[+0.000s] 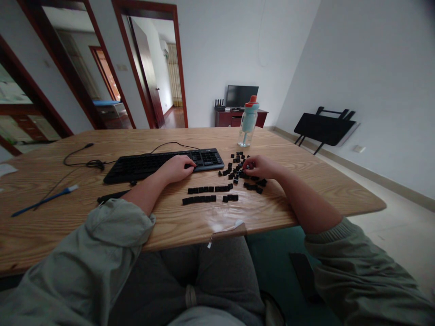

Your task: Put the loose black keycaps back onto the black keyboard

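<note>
A black keyboard (149, 164) lies at an angle on the wooden table, its cable running off behind it. My left hand (176, 168) rests on its front edge, left of the number pad, with fingers curled and pressed together; what they hold, if anything, is hidden. Loose black keycaps (237, 156) are scattered right of the keyboard. Among them my right hand (263, 166) is closed in a pinch at a keycap, mostly hidden by the fingers. Nearer me, more keycaps stand in two rows, a back row (200, 190) and a front row (199, 199).
A clear bottle with a red cap (248, 123) stands behind the keycaps. At left lie a blue-handled brush (47, 199) and the coiled cable (95, 164). A dark bar (112, 196) lies partly under my left forearm. The table's front edge (217, 240) borders my lap.
</note>
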Demonstrator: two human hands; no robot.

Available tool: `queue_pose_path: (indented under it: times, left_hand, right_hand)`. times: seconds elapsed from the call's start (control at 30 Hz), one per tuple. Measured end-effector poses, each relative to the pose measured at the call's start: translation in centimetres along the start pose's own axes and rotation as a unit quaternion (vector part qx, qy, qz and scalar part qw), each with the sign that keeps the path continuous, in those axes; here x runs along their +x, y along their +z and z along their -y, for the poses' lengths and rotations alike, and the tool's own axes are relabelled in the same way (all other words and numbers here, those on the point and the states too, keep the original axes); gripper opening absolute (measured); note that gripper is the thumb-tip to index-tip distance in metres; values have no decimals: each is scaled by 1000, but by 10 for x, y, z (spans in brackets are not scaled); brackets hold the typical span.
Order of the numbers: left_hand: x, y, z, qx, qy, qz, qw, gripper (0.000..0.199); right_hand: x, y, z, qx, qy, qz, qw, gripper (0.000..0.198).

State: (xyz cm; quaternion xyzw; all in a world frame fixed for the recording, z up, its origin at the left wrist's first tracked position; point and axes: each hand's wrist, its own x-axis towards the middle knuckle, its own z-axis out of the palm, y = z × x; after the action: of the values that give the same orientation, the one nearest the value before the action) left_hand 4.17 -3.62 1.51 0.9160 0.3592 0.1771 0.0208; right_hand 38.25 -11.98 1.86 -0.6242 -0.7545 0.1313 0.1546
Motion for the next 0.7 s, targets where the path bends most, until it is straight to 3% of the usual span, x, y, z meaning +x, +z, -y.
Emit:
queue_pose_path:
  times: [0.7]
  left_hand:
    - [0,-1,-1,1,-4,2,1000,34]
  right_hand:
    - [4,-1,-8,19,19,28,999,31]
